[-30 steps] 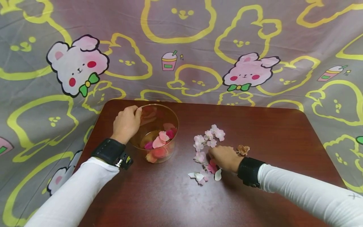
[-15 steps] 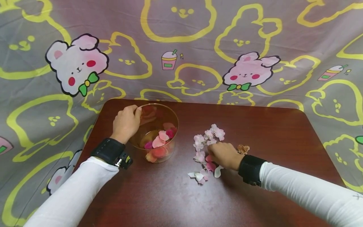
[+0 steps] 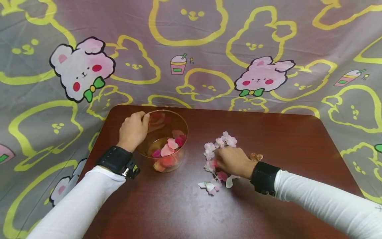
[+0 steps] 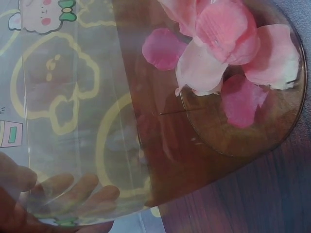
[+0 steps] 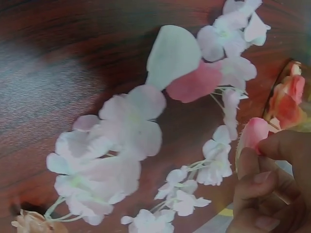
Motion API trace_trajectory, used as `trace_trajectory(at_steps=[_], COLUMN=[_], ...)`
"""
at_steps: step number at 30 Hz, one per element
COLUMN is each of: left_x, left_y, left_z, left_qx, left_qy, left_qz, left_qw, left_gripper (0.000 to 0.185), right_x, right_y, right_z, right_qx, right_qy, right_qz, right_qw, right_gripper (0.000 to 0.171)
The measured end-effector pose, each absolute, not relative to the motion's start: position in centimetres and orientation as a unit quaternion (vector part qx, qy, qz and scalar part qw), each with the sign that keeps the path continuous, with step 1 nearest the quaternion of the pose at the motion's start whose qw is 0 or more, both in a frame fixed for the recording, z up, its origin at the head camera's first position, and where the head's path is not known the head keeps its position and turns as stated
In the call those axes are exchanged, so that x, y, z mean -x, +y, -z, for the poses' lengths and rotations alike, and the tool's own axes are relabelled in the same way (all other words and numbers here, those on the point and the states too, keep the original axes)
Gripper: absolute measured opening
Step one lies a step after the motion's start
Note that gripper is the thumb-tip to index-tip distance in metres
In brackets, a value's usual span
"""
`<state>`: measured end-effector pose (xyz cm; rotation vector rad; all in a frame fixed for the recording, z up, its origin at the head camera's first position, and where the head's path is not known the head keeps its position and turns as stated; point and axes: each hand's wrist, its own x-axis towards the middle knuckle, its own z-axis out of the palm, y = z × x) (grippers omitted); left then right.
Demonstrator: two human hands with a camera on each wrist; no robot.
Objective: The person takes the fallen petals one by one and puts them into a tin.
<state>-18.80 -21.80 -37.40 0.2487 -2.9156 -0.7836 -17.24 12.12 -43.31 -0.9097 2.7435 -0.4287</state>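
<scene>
My left hand [image 3: 133,131] grips the rim of a clear amber tub [image 3: 162,132], its fingers [image 4: 85,189] showing through the wall. Several pink and magenta petals [image 3: 167,150] lie in the tub. To the right, my right hand [image 3: 234,161] pinches a pink petal [image 5: 255,133] between thumb and fingers, over sprigs of pale pink blossom [image 3: 209,149]. Beneath it, a darker pink petal [image 5: 194,82] lies beside a white petal [image 5: 172,53]. In the head view my right hand hides part of the sprigs.
A brown dried-looking flower [image 3: 256,157] lies right of my right hand. Pale blossoms with white petals [image 3: 210,186] lie at the near end of the sprigs. The dark wooden table [image 3: 277,132] meets a patterned cloth [image 3: 209,49] behind and at the sides.
My right hand has moved slightly left and up from the table with a pink petal pinched in it. The left hand and the tub have stayed in place.
</scene>
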Motion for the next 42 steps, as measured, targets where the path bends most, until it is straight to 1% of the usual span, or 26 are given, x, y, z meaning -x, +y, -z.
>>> trace_trajectory(at_steps=[5, 12, 17, 32, 42], left_x=[18.8, 18.9, 18.9, 18.8, 18.8], left_y=[-21.8, -21.8, -21.8, -21.7, -21.7], left_z=[37.4, 37.5, 37.5, 37.4, 37.4], left_qx=[-0.082, -0.081, -0.078, -0.078, -0.082], left_qy=[-0.961, -0.960, -0.961, -0.960, -0.960], left_qz=[0.258, 0.260, 0.259, 0.261, 0.260], left_qw=[0.060, 0.061, 0.063, 0.063, 0.062], left_gripper=[0.037, 0.037, 0.037, 0.038, 0.037], right_x=[17.3, 17.5, 17.5, 17.5, 17.2], right_y=[11.6, 10.5, 9.9, 8.5, 6.6], right_z=[42.7, 41.5, 40.6, 37.4, 35.6], right_qx=[0.315, 0.321, 0.327, 0.336, 0.358], right_qy=[0.933, 0.931, 0.930, 0.920, 0.908], right_qz=[0.149, 0.157, 0.160, 0.199, 0.218], right_qw=[0.091, 0.077, 0.057, 0.023, -0.012], right_gripper=[0.015, 0.008, 0.008, 0.009, 0.007])
